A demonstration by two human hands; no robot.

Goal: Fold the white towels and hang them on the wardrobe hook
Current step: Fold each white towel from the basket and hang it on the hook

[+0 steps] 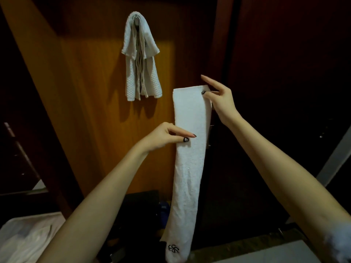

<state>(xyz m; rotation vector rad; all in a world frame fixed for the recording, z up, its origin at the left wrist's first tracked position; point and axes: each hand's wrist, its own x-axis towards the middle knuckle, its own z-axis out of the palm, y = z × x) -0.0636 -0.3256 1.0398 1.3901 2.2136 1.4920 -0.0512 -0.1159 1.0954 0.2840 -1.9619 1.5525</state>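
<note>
In the head view, the hung towels [141, 59] serve as the landmark: a bundle of white waffle-weave cloths draped over the wardrobe hook [136, 17], which peeps out at the very top of the bundle, against the orange-brown wardrobe panel [85, 95]. Below and to the right of the hung towels, a long towel [190, 168], white and folded into a narrow strip, hangs straight down in front of the panel's right edge. Its top edge sits level with the bundle's lower hem. Its bottom end reaches far below the bundle and carries a dark embroidered emblem [173, 248]. The right hand [221, 100], right of the bundle and a little lower, holds the strip's top right corner: the thumb lies on the front of the cloth and pinches it against fingers [209, 81] of which the forefinger points straight up and to the left. The left hand [163, 136], directly beneath the bundle, reaches in from the left to the strip's middle. Its thumb and straight forefinger lie on the front face near the left edge and the other fingers are curled. Whether it truly grips the cloth or only touches it cannot be told. Far below and to the left of the bundle lies a crumpled white cloth [28, 238], and far below to the right shows a pale flat surface [275, 253].
</note>
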